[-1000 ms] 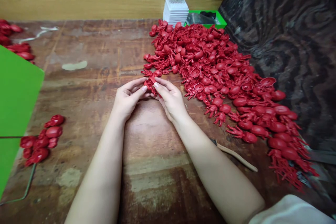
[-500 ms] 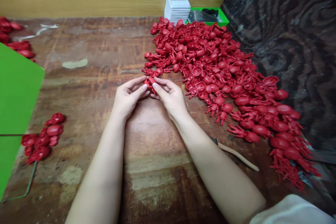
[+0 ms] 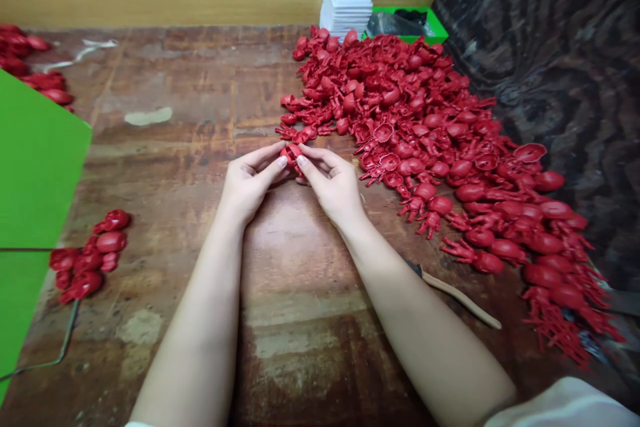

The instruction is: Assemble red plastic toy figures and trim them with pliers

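Observation:
Between my two hands, over the middle of the table, is a small red plastic figure part (image 3: 291,156) with a rounded shell and a dark gap in it. My left hand (image 3: 253,177) pinches its left side between thumb and fingers. On the other side, my right hand (image 3: 330,177) grips it the same way, both thumbs close together on the front. The fingertips behind the part are mostly hidden. Just beyond the hands begins a large heap of similar red plastic pieces (image 3: 400,100), some with rounded shells and thin limbs.
At left lie a small red cluster (image 3: 90,260), a bent metal rod (image 3: 65,340) and a green panel (image 3: 35,167). A tool with a tan handle (image 3: 463,300) lies beside my right forearm. Behind the heap stand a white stack (image 3: 345,10) and a green tray (image 3: 439,30).
The whole view has shifted slightly, so things sit a little further right. Both hands keep their hold on the red part with hardly any change in pose.

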### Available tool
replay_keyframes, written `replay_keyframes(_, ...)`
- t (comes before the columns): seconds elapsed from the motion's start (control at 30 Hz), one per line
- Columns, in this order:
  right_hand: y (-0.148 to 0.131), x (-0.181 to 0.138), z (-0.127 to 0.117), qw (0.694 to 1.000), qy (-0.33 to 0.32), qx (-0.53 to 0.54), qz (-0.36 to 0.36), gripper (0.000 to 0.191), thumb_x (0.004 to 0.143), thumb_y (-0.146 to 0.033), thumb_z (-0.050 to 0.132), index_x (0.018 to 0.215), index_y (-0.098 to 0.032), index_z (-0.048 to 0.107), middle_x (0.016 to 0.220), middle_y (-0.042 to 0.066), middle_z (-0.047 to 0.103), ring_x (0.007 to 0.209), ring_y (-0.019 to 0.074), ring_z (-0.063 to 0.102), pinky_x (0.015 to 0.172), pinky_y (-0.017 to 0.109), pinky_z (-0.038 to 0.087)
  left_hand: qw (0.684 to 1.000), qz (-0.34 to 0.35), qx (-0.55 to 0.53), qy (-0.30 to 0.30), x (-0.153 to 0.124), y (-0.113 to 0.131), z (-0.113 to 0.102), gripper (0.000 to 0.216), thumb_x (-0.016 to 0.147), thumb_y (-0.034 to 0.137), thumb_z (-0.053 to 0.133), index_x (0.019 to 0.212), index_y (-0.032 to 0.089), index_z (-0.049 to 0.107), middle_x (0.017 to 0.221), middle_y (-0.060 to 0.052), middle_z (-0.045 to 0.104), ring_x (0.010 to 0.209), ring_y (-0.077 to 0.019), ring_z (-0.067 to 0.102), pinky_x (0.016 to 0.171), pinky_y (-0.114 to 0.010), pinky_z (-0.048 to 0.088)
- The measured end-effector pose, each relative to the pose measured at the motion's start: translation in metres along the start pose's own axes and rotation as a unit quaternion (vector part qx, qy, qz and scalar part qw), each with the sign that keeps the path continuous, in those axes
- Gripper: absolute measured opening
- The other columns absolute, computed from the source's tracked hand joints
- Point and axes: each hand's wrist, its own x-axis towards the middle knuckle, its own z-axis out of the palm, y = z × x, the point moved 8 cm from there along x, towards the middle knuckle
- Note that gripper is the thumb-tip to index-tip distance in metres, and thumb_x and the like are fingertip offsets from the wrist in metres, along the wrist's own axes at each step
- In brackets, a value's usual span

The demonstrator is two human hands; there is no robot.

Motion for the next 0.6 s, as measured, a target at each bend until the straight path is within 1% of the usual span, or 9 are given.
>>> replay_keyframes(0.07, -0.0034, 0.0001, -0.0002, 1.000, 0.001, -0.005, -0.019, 0.035, 0.082, -0.049, 0.090, 0.109, -0.028, 0.083, 0.117, 0.003, 0.085, 0.106, 0.0236, 0.081, 0.100, 0.043, 0.068, 1.000, -0.001, 0.001, -0.001, -0.0002, 0.0002, 0.0004, 0.050, 0.069, 0.043, 0.102, 0.113, 0.024, 0.088, 0.121, -0.008, 0.086, 0.113, -0.0335, 0.082, 0.106, -0.048, 0.067)
replay_keyframes(0.13, -0.0053, 0.0001, -0.0001, 1.000, 0.000, -0.003, -0.030, 0.033, 0.082, -0.048, 0.090, 0.107, -0.028, 0.084, 0.117, 0.004, 0.085, 0.108, 0.0246, 0.081, 0.107, 0.046, 0.065, 1.000, 0.000, -0.002, -0.002, -0.0001, 0.0000, 0.0007, 0.049, 0.069, 0.042, 0.102, 0.113, 0.023, 0.088, 0.121, -0.009, 0.086, 0.113, -0.0339, 0.082, 0.107, -0.049, 0.066)
replay_keyframes(0.33, -0.0070, -0.0008, -0.0011, 0.999, 0.003, -0.015, -0.040, 0.032, 0.082, -0.047, 0.091, 0.106, -0.026, 0.084, 0.117, 0.006, 0.084, 0.108, 0.0270, 0.080, 0.107, 0.047, 0.064, 1.000, 0.003, 0.003, -0.004, 0.0007, -0.0030, -0.0002, 0.049, 0.070, 0.041, 0.101, 0.114, 0.024, 0.087, 0.118, -0.009, 0.086, 0.116, -0.0365, 0.081, 0.111, -0.054, 0.063)
replay_keyframes(0.43, -0.0060, -0.0012, -0.0005, 0.999, -0.002, -0.017, -0.032, 0.035, 0.083, -0.050, 0.089, 0.108, -0.027, 0.084, 0.118, 0.006, 0.084, 0.107, 0.0265, 0.080, 0.105, 0.046, 0.065, 1.000, 0.005, 0.002, -0.009, 0.0004, -0.0028, 0.0008, 0.048, 0.071, 0.042, 0.101, 0.114, 0.023, 0.088, 0.119, -0.009, 0.086, 0.118, -0.0371, 0.080, 0.112, -0.055, 0.062)
replay_keyframes(0.53, -0.0074, -0.0014, 0.0000, 0.999, -0.005, -0.027, -0.041, 0.033, 0.085, -0.050, 0.087, 0.108, -0.027, 0.083, 0.119, 0.005, 0.084, 0.108, 0.0254, 0.080, 0.105, 0.044, 0.065, 1.000, 0.006, -0.001, -0.013, 0.0001, -0.0021, 0.0019, 0.048, 0.071, 0.042, 0.101, 0.114, 0.025, 0.088, 0.119, -0.008, 0.086, 0.117, -0.0359, 0.080, 0.112, -0.054, 0.062)
replay_keyframes(0.6, -0.0086, -0.0019, 0.0004, 0.998, -0.006, -0.037, -0.046, 0.032, 0.086, -0.051, 0.085, 0.108, -0.028, 0.082, 0.119, 0.004, 0.084, 0.106, 0.0248, 0.080, 0.102, 0.043, 0.066, 1.000, 0.009, -0.001, -0.014, 0.0002, -0.0015, 0.0020, 0.047, 0.071, 0.042, 0.100, 0.113, 0.025, 0.088, 0.119, -0.007, 0.086, 0.116, -0.0348, 0.081, 0.111, -0.053, 0.062)
